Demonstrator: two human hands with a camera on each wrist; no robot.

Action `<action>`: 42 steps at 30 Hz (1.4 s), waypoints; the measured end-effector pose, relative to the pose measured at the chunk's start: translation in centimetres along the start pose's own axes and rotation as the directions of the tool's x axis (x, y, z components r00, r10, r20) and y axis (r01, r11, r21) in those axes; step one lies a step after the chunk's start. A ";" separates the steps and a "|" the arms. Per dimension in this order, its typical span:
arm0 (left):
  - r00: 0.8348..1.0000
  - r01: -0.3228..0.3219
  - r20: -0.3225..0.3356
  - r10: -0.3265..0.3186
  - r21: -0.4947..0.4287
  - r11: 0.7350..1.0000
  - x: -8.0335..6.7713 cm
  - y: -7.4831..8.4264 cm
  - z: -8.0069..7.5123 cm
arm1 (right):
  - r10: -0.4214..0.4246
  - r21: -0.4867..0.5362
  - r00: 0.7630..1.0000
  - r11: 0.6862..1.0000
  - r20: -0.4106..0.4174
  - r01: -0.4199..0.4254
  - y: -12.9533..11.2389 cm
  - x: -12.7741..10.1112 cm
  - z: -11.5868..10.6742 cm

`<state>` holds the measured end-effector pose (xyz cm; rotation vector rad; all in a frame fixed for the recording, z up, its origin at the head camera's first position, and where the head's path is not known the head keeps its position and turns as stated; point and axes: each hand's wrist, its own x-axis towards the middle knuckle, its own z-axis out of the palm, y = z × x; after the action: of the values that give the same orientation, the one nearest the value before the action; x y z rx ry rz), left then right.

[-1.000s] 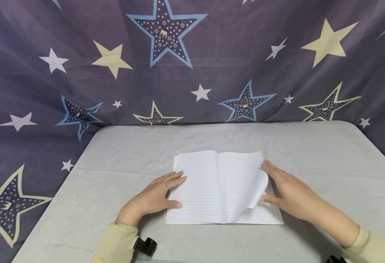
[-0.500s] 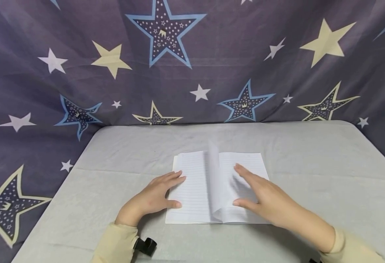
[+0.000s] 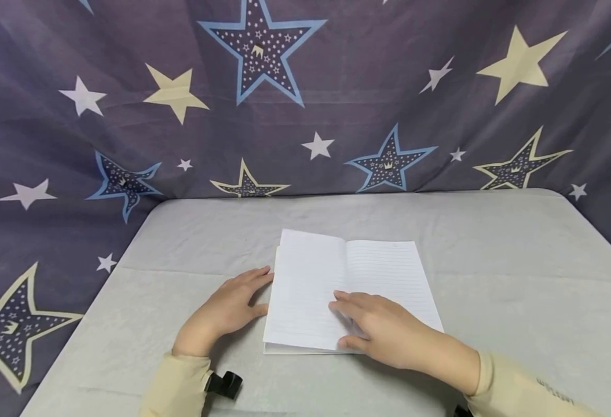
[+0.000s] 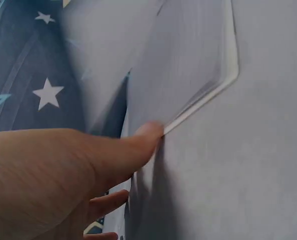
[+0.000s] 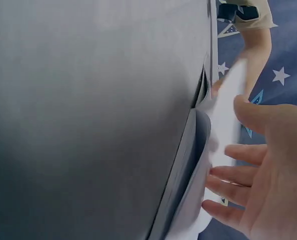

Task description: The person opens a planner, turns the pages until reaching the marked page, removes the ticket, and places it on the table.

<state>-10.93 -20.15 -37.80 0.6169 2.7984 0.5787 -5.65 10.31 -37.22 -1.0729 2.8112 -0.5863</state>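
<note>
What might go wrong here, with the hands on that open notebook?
The right hand lies flat across the middle of the notebook, so a sideways drag could crease or tear the thin page under it. The left hand only touches the notebook's left edge, so the notebook may slide on the smooth grey table. The left page looks slightly raised at its near corner and could flip back.

White lined notebook [image 3: 352,278] lies open, flat on the table.
</note>
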 end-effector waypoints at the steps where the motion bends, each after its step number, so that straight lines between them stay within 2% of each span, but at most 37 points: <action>1: 1.000 0.011 -0.015 -0.011 0.003 1.000 0.0 0.0 -0.1 | -0.011 -0.015 1.000 1.000 0.008 0.011 0.0 0.0 0.1; 5: 0.998 0.025 -0.052 -0.026 -0.025 0.999 0.1 0.2 -0.2 | -0.058 -0.064 0.997 0.996 0.051 0.061 0.0 -0.3 0.2; 10: 0.995 -0.050 -0.084 0.045 -0.059 0.997 0.4 1.2 0.2 | -0.098 -0.084 0.992 0.991 0.084 0.105 0.2 -0.6 0.4; 12: 0.994 -0.084 -0.073 0.080 -0.056 0.995 0.6 1.7 0.6 | -0.107 -0.076 0.991 0.991 0.081 0.113 0.3 -0.6 0.4; 15: 0.993 -0.120 -0.022 0.119 -0.060 0.991 0.8 2.2 1.3 | -0.126 -0.054 0.989 0.990 0.071 0.130 0.4 -0.8 0.4; 17: 0.993 -0.118 0.014 0.119 -0.060 0.991 0.8 2.4 1.8 | -0.132 -0.034 0.990 0.990 0.053 0.134 0.5 -1.0 0.2; 20: 0.994 -0.099 0.035 0.101 -0.054 0.994 0.8 2.6 2.1 | -0.119 -0.007 0.993 0.993 0.008 0.119 1.1 -1.7 -0.2; 26: 0.995 -0.091 0.034 0.093 -0.055 0.994 0.9 2.5 2.0 | -0.049 -0.015 0.996 0.999 -0.069 0.048 3.7 -4.2 -1.2; 31: 0.992 -0.113 0.054 0.117 -0.068 0.991 1.0 2.0 1.9 | 0.007 -0.038 0.998 0.999 -0.061 -0.010 7.0 -6.5 -1.8; 35: 0.990 -0.109 0.077 0.118 -0.115 0.987 0.9 1.4 1.6 | 0.044 -0.023 0.998 0.999 -0.043 -0.045 9.4 -7.8 -2.2; 39: 0.990 -0.093 0.087 0.107 -0.146 0.985 0.9 1.1 1.6 | 0.017 0.005 0.998 1.000 -0.054 -0.016 10.8 -8.6 -2.2; 42: 0.992 -0.086 0.084 0.099 -0.144 0.986 1.0 1.2 1.6 | -0.035 -0.017 0.996 0.999 -0.087 0.034 11.3 -8.7 -2.0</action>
<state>-10.89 -18.20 -38.82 0.7278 2.6286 0.7394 -6.59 24.42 -40.20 -1.1278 2.8814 -0.6301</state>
